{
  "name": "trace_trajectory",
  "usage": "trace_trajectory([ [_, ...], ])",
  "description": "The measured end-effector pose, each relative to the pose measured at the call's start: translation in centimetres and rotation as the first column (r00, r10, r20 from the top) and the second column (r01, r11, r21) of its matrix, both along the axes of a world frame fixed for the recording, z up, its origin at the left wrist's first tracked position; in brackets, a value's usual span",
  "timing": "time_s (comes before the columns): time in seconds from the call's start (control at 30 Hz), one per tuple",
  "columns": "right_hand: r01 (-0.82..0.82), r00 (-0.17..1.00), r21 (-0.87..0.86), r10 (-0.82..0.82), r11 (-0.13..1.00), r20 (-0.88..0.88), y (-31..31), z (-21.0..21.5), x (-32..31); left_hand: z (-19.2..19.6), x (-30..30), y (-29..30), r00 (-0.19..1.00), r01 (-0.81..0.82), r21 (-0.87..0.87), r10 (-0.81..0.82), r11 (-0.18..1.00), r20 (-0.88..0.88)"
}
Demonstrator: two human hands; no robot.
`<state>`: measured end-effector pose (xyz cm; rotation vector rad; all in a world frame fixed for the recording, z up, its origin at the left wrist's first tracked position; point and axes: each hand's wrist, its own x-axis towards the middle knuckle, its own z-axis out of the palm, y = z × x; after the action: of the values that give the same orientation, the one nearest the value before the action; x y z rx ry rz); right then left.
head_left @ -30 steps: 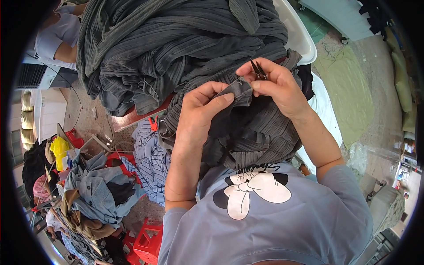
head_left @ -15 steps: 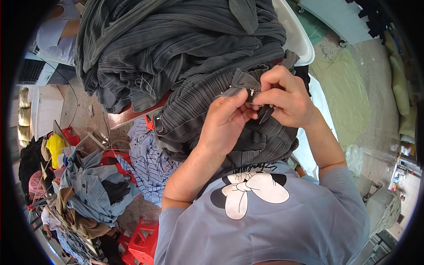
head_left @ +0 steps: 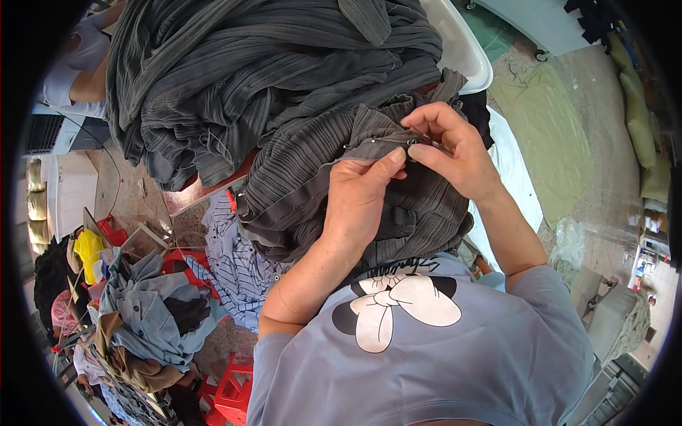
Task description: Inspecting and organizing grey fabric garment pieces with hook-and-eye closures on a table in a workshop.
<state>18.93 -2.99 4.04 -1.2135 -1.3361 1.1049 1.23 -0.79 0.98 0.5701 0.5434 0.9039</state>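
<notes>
Hands [head_left: 355,199] [head_left: 460,162] closer now, pinching garment [head_left: 305,157] (dark, ribbed)

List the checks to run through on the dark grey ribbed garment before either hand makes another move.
1. Left hand gripping the dark grey ribbed garment: ok, its thumb presses on the edge.
2. Right hand gripping too: cannot tell, its thumb is at the edge but some fingertips are hidden.
3. Right palm free of any tool: cannot tell, it is turned out of view.
4. Small shiny piece by the right thumb identified: cannot tell, too small.
5. Held garment apart from the dark grey garment pile: not ok, the two crowd together.
6. Pile free of loose threads: not ok, pale ones show.
</notes>
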Motion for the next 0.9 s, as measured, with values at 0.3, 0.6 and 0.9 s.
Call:
trace_trajectory([
  [0.3,-0.044,0.985,-0.08,0.03,0.996,-0.168,-1.3,0.3,2.1,0.0,0.0,0.4,0.969,0.024,-0.229,0.034,0.973,0.247],
  [0.6,0.139,0.983,-0.058,-0.145,0.989,-0.114,-2.7,-0.1,5.7,-1.0,-2.1,0.9,0.906,-0.163,-0.325,0.272,0.932,0.325],
  [0.9,0.238,0.946,-0.074,-0.248,0.969,-0.21,-3.3,-2.1,8.1,-2.3,-5.3,0.9,0.831,-0.27,-0.371,0.41,0.889,0.376],
])
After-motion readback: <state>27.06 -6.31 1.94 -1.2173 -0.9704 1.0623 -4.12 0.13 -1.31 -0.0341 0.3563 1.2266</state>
